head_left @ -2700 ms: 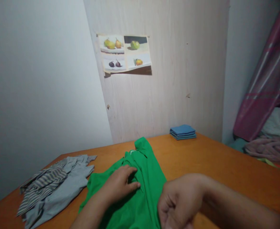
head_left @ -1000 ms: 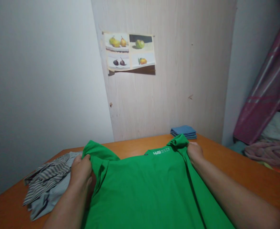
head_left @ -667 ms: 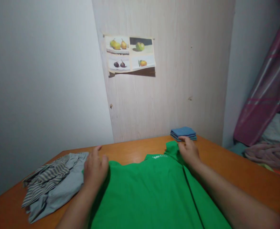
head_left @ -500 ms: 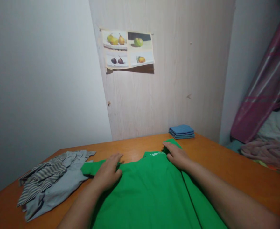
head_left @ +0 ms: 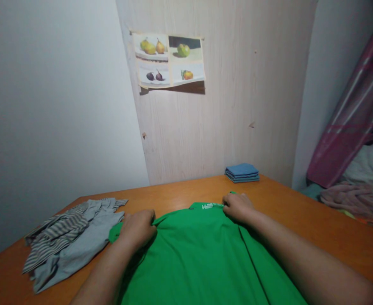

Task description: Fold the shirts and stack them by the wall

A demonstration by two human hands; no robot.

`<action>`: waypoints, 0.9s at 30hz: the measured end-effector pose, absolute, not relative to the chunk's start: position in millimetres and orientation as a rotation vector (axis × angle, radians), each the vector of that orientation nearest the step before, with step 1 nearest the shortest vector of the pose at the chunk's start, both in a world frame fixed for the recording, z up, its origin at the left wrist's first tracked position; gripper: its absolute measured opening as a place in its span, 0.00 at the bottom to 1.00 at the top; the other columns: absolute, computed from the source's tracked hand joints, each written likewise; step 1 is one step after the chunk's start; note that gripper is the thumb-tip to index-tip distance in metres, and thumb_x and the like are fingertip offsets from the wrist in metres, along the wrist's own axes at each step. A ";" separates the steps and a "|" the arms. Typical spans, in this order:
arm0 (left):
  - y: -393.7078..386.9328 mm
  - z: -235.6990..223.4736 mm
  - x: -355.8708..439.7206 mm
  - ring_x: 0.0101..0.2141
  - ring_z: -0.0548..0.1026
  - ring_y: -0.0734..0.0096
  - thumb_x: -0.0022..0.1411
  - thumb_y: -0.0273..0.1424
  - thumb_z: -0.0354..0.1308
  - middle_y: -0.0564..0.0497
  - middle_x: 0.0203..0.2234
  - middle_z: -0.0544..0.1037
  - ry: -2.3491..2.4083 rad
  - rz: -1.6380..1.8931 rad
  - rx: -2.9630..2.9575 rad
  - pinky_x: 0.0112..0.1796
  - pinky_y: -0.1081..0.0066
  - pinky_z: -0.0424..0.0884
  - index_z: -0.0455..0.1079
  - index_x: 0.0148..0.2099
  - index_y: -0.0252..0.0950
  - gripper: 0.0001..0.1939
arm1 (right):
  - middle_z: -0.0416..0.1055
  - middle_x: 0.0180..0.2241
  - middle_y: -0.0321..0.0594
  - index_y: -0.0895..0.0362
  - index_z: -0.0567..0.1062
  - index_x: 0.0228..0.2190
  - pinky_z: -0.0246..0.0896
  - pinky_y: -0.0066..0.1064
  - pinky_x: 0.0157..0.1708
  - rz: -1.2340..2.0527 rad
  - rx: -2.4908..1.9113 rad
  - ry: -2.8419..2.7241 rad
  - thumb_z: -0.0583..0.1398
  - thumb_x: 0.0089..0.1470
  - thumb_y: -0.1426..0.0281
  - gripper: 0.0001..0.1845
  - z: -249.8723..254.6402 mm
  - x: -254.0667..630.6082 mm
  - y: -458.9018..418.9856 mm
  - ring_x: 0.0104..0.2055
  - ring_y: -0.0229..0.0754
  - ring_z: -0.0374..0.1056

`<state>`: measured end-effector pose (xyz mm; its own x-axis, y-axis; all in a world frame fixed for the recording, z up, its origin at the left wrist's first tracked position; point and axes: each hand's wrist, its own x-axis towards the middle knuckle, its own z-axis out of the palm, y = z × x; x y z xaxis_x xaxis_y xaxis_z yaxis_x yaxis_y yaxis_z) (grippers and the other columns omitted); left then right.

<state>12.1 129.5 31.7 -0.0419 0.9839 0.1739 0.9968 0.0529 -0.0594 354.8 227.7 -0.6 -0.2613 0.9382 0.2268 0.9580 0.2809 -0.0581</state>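
A: What is nearest to the person?

B: It is the green shirt [head_left: 202, 258]. It is spread across the near middle of the table [head_left: 288, 216], and its lower part goes out of the view.

A: How do the hands hold it?

B: The left hand [head_left: 140, 228] has its fingers curled closed on the cloth at the left shoulder area. The right hand [head_left: 239, 206] pinches the cloth at the right shoulder area, beside the collar. Both are grasping the green shirt.

A: Is there some writing?

B: Yes, a white print [head_left: 208, 206] is inside the collar, near the right hand. It is too small and blurred, so I cannot read it.

A: And what lies on the left?

B: A grey garment with stripes [head_left: 81, 241] lies crumpled there, near the left hand.

A: What is farther?

B: At the far right of the table there is a blue folded cloth [head_left: 242, 173], in several layers. On the wall [head_left: 218, 135] behind hangs a poster [head_left: 170, 61] with four fruit pictures. I can read no word on it.
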 end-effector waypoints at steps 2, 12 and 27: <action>126.0 39.2 16.3 0.41 0.77 0.51 0.57 0.32 0.51 0.44 0.37 0.82 -2.087 -0.223 -1.843 0.39 0.59 0.64 0.71 0.38 0.41 0.09 | 0.78 0.39 0.45 0.54 0.79 0.36 0.52 0.37 0.39 -0.226 -1.711 -2.186 0.53 0.56 0.69 0.14 4.0 353.6 222.9 0.43 0.48 0.70; 119.8 50.6 0.2 0.52 0.73 0.38 0.53 0.64 0.49 0.36 0.52 0.77 -2.431 -0.208 -1.900 0.47 0.52 0.66 0.71 0.56 0.37 0.42 | 0.77 0.46 0.42 0.53 0.78 0.30 0.17 0.58 0.62 -0.375 -1.439 -2.212 0.54 0.56 0.69 0.12 17.2 353.4 209.8 0.59 0.54 0.60; 137.4 17.5 -2.0 0.34 0.77 0.61 0.58 0.39 0.53 0.49 0.29 0.80 -2.342 -0.618 -2.003 0.36 0.68 0.68 0.75 0.32 0.39 0.12 | 0.76 0.30 0.40 0.55 0.78 0.28 0.54 0.32 0.36 0.103 -1.531 -2.449 0.58 0.55 0.63 0.11 12.6 364.5 216.5 0.36 0.45 0.69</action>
